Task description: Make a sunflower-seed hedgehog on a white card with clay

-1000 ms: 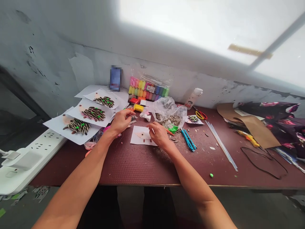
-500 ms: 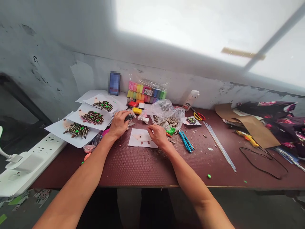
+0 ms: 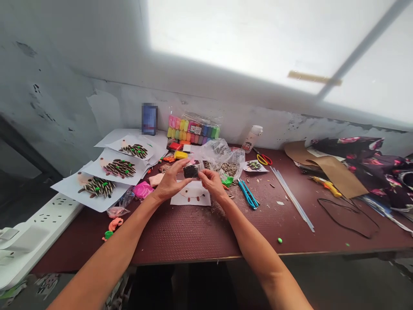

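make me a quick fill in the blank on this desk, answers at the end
1. Between the left hand and the right hand is a clear plastic packet with ____ contents.
2. On the paper sheets at the left lie ____ seed-covered hedgehogs.
3. The scissors have one red handle and one ____ handle.
4. The lone small ball near the table's front edge is ____.

Missing words: black; three; yellow; green.

One head-worn camera, facing forward and down, table (image 3: pixel 180 237) near, wall (image 3: pixel 109 51) beyond
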Motion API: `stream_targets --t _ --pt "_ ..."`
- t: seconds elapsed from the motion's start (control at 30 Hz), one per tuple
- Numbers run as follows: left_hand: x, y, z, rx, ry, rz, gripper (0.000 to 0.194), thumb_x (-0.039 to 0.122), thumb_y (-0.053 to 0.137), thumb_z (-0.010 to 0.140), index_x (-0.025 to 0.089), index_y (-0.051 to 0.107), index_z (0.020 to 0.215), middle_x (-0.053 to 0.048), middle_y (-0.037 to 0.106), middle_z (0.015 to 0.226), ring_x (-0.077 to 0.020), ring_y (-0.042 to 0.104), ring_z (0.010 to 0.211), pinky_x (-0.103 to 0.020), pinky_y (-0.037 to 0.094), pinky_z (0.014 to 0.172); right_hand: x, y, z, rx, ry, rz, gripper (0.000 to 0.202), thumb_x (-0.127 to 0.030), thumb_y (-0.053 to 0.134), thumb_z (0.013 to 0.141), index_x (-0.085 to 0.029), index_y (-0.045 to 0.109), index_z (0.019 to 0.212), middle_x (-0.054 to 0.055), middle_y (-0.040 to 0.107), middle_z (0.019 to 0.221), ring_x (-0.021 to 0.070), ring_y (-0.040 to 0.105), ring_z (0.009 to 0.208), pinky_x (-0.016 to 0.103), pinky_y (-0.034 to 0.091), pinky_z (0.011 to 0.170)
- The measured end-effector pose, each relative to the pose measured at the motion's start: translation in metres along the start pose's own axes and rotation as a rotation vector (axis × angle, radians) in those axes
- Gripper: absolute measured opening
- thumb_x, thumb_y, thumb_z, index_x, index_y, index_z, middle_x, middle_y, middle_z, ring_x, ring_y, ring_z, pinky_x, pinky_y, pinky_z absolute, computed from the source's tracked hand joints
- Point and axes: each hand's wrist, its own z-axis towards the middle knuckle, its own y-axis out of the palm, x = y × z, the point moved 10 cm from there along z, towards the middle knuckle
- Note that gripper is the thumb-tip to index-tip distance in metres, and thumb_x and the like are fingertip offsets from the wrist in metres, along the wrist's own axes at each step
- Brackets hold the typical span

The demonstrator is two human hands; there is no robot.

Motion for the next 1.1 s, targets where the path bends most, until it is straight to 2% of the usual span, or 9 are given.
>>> stream_targets --t 0.07,0.13,0.2,0.27,0.53,0.7,0.8,0.93,1.1 --pt "-0.014 -0.003 0.0 0.032 -0.113 -0.125 0.064 0.048 0.069 0.082 0.017 0.056 0.136 -0.017 0.063 0.137 -0.03 0.06 0.126 -0.048 0.051 0.105 -0.001 0.004 -0.002 -0.026 0.011 0.07 0.042 -0.06 0.064 0.077 -0.019 0.061 0.071 -0.006 0.046 0.051 0.0084 0.038 0.047 0.022 0.028 0.048" --pt "-0.025 0.002 0.0 -0.012 -0.206 -0.215 0.061 0.057 0.068 0.081 0.013 0.064 0.122 -0.015 0.073 0.113 -0.0277 0.071 0.101 -0.044 0.059 0.088 -0.002 0.009 -0.004 -0.052 0.018 0.092 0.039 -0.057 0.066 0.077 -0.018 0.064 0.073 -0.005 0.048 0.051 0.0083 0.038 0.046 0.022 0.028 0.047" --pt "-0.032 0.006 0.0 -0.063 -0.272 -0.269 0.056 0.062 0.067 0.079 0.013 0.068 0.107 -0.01 0.074 0.092 -0.0221 0.071 0.076 -0.037 0.06 0.07 -0.003 0.011 -0.005 -0.045 0.013 0.096 0.037 -0.054 0.066 0.077 -0.017 0.067 0.074 -0.004 0.051 0.053 0.0081 0.038 0.047 0.022 0.028 0.047" --pt "-0.035 0.006 0.0 -0.08 -0.31 -0.304 0.053 0.063 0.068 0.078 0.014 0.068 0.099 -0.006 0.072 0.082 -0.0179 0.067 0.063 -0.031 0.056 0.057 -0.002 0.009 -0.005 -0.014 0.008 0.096 0.035 -0.052 0.067 0.076 -0.017 0.069 0.077 -0.002 0.057 0.058 0.0084 0.039 0.05 0.022 0.029 0.048" --pt "-0.039 0.002 -0.008 -0.182 -0.393 -0.322 0.04 0.051 0.069 0.078 0.018 0.071 0.101 -0.004 0.069 0.087 -0.014 0.061 0.066 -0.023 0.045 0.051 0.001 0.019 -0.002 -0.034 -0.022 0.074 0.03 -0.047 0.066 0.077 -0.017 0.07 0.08 0.001 0.064 0.068 0.0132 0.054 0.063 0.024 0.038 0.06" --pt "-0.042 -0.003 -0.009 -0.116 -0.415 -0.391 0.041 0.049 0.073 0.075 0.017 0.068 0.101 0.0 0.065 0.073 -0.0097 0.055 0.052 -0.019 0.038 0.042 0.005 0.018 -0.004 -0.011 -0.006 0.04 0.032 -0.051 0.064 0.079 -0.019 0.065 0.072 0.0 0.063 0.064 0.0127 0.051 0.06 0.024 0.038 0.06" --pt "-0.047 -0.007 -0.009 -0.062 -0.429 -0.414 0.04 0.052 0.074 0.074 0.015 0.065 0.089 0.002 0.061 0.062 -0.0076 0.049 0.041 -0.019 0.036 0.037 0.01 0.007 -0.005 0.053 0.014 0.021 0.04 -0.057 0.059 0.083 -0.02 0.062 0.069 -0.002 0.057 0.057 0.0119 0.043 0.053 0.025 0.035 0.056" --pt "-0.057 -0.021 -0.009 0.07 -0.454 -0.429 0.042 0.053 0.074 0.075 0.016 0.062 0.088 0.004 0.06 0.058 -0.0087 0.05 0.037 -0.018 0.032 0.032 0.006 -0.022 -0.005 0.246 -0.053 -0.023 0.044 -0.061 0.056 0.084 -0.02 0.063 0.072 -0.002 0.054 0.056 0.0131 0.045 0.055 0.027 0.038 0.059" --pt "-0.067 -0.029 -0.012 0.169 -0.508 -0.496 0.04 0.042 0.073 0.078 0.015 0.06 0.105 0.001 0.069 0.071 -0.0132 0.066 0.051 -0.021 0.053 0.046 0.004 -0.039 -0.008 0.358 -0.099 -0.132 0.046 -0.06 0.051 0.087 -0.019 0.062 0.071 -0.002 0.054 0.056 0.0135 0.048 0.056 0.027 0.039 0.06"
